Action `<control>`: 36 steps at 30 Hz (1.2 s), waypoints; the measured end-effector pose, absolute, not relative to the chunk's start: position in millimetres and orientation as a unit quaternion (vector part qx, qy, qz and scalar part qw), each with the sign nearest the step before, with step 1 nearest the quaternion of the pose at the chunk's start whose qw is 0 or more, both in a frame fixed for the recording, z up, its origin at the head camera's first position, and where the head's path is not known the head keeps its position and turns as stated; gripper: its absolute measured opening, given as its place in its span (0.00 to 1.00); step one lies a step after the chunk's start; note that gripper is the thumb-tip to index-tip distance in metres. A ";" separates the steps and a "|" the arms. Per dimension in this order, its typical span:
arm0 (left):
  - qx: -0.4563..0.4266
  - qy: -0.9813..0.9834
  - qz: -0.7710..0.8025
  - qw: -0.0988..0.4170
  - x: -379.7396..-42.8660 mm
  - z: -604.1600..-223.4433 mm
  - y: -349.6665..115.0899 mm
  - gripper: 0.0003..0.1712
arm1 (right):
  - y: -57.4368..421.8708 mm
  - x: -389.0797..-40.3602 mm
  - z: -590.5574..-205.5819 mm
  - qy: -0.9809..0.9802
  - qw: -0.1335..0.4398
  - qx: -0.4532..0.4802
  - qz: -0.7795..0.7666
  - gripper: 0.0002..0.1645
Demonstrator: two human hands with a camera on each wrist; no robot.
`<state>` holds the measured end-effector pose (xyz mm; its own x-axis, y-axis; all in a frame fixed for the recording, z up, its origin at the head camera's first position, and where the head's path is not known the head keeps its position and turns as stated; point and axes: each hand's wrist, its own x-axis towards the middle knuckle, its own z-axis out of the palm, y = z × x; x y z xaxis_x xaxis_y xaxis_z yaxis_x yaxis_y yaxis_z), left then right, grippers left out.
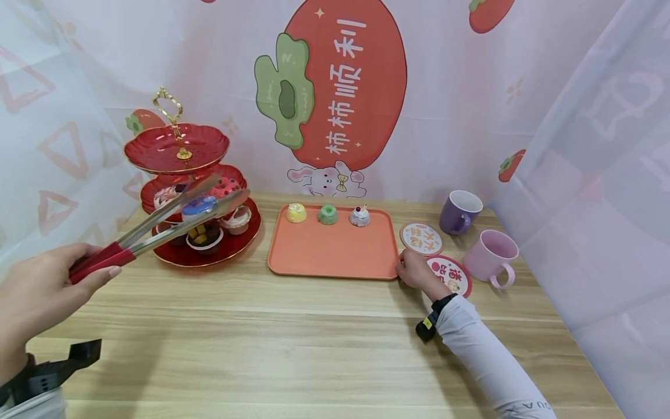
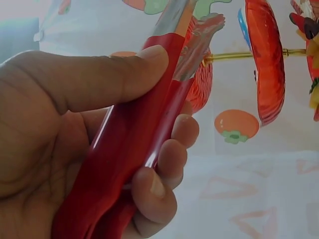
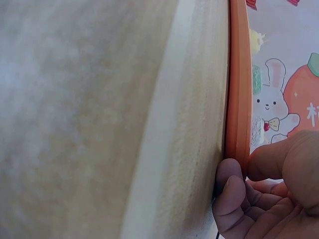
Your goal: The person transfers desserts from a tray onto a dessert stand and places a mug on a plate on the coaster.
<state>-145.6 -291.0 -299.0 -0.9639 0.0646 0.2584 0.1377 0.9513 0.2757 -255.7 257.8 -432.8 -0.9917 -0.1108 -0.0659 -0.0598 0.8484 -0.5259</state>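
Observation:
My left hand (image 1: 44, 285) grips a pair of metal tongs by their red handles (image 2: 134, 129), thumb on one side and fingers curled round the other. The tong arms point right, their tips apart, overlapping the tiered stand in the head view. My right hand (image 1: 416, 269) pinches the near right corner of an orange tray (image 1: 335, 253); in the right wrist view the thumb is at the rim (image 3: 239, 99) with fingers bent below. Along the tray's far side sit a yellow cake (image 1: 296, 213), a green ring-shaped cake (image 1: 327, 215) and a white cake (image 1: 359, 217) with a red topping.
A red three-tier stand (image 1: 152, 150) at the left bears several cupcakes and a pink doughnut (image 1: 225, 186). Right of the tray are two round coasters (image 1: 421, 238), a purple mug (image 1: 452, 212) and a pink mug (image 1: 484, 259). Printed cloth walls edge the wooden table (image 1: 262, 349).

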 end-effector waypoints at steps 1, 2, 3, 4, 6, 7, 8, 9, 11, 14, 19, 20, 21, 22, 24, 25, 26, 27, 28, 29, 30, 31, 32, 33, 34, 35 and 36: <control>-0.055 -0.979 -0.149 0.124 -146.8 -299.2 -290.3 0.29 | 257.9 -255.6 -433.1 0.960 0.046 -0.044 -0.271 0.03; -0.057 -0.979 -0.151 0.124 -148.1 -299.4 -289.5 0.28 | 258.0 -255.6 -433.4 0.961 0.045 -0.045 -0.270 0.02; -0.059 -0.979 -0.154 0.122 -149.1 -299.5 -288.6 0.27 | 258.1 -255.7 -433.7 0.961 0.045 -0.046 -0.270 0.02; -0.063 -0.978 -0.157 0.119 -150.0 -299.6 -287.6 0.26 | 258.4 -256.0 -434.2 0.961 0.044 -0.046 -0.269 0.02; -0.070 -0.978 -0.161 0.114 -151.5 -299.5 -285.1 0.25 | 258.6 -256.5 -434.8 0.961 0.043 -0.045 -0.268 0.03; -0.073 -0.978 -0.162 0.111 -152.1 -299.3 -283.5 0.25 | 258.6 -256.9 -434.9 0.961 0.043 -0.043 -0.269 0.03; -0.076 -0.978 -0.162 0.109 -152.6 -298.9 -281.7 0.24 | 258.7 -257.2 -435.0 0.961 0.043 -0.043 -0.269 0.03; -0.077 -0.978 -0.163 0.106 -152.9 -298.4 -279.9 0.24 | 258.7 -257.3 -434.9 0.961 0.044 -0.043 -0.270 0.02; -0.081 -0.978 -0.164 0.104 -153.5 -297.4 -276.6 0.24 | 258.7 -257.7 -434.7 0.960 0.045 -0.042 -0.272 0.02; -0.091 -0.976 -0.170 0.102 -155.1 -295.9 -273.2 0.24 | 258.8 -257.7 -434.6 0.960 0.048 -0.040 -0.274 0.02; -0.118 -0.971 -0.183 0.099 -159.8 -297.1 -266.8 0.24 | 258.7 -257.2 -434.2 0.960 0.048 -0.036 -0.273 0.03; -0.123 -0.970 -0.183 0.101 -160.8 -298.0 -265.3 0.24 | 258.6 -257.0 -434.2 0.960 0.048 -0.036 -0.273 0.03; -0.128 -0.969 -0.183 0.101 -161.8 -298.7 -263.7 0.23 | 258.5 -256.7 -434.2 0.960 0.048 -0.037 -0.274 0.03; -0.132 -0.969 -0.184 0.099 -162.8 -299.3 -262.4 0.23 | 258.4 -256.4 -434.2 0.960 0.047 -0.037 -0.274 0.03; -0.140 -0.968 -0.189 0.088 -165.1 -300.6 -259.6 0.23 | 258.1 -255.8 -433.9 0.959 0.047 -0.038 -0.276 0.03; -0.143 -0.968 -0.190 0.084 -166.3 -301.3 -258.4 0.22 | 257.9 -255.6 -433.8 0.959 0.046 -0.038 -0.276 0.03; -0.144 -0.968 -0.192 0.077 -167.7 -302.0 -257.1 0.22 | 257.9 -255.3 -433.8 0.959 0.046 -0.038 -0.276 0.03; -0.144 -0.968 -0.194 0.070 -169.0 -302.6 -255.7 0.22 | 257.7 -255.2 -433.6 0.959 0.046 -0.038 -0.277 0.03; -0.144 -0.968 -0.195 0.065 -170.2 -303.3 -254.5 0.22 | 257.7 -255.0 -433.4 0.959 0.045 -0.038 -0.277 0.03; -0.143 -0.968 -0.196 0.058 -171.5 -304.0 -253.4 0.22 | 257.6 -255.1 -433.2 0.959 0.046 -0.037 -0.277 0.03; -0.144 -0.968 -0.197 0.054 -172.7 -304.7 -252.4 0.22 | 257.6 -255.2 -433.2 0.959 0.046 -0.037 -0.277 0.03; -0.143 -0.968 -0.198 0.051 -173.8 -305.4 -251.2 0.22 | 257.5 -255.1 -433.0 0.959 0.047 -0.037 -0.278 0.03; -0.142 -0.969 -0.198 0.047 -174.8 -306.1 -250.0 0.23 | 257.6 -255.1 -432.9 0.958 0.048 -0.037 -0.279 0.03; -0.143 -0.969 -0.198 0.045 -175.9 -306.6 -248.9 0.24 | 257.5 -255.1 -432.7 0.958 0.049 -0.037 -0.279 0.03; -0.143 -0.969 -0.199 0.041 -177.1 -307.1 -247.9 0.24 | 257.4 -255.0 -432.5 0.958 0.049 -0.037 -0.279 0.03; -0.143 -0.969 -0.200 0.035 -178.3 -307.6 -246.6 0.24 | 257.4 -255.0 -432.4 0.958 0.050 -0.036 -0.280 0.03; -0.142 -0.969 -0.198 0.031 -179.5 -308.1 -245.4 0.25 | 257.4 -255.0 -432.4 0.958 0.050 -0.036 -0.281 0.03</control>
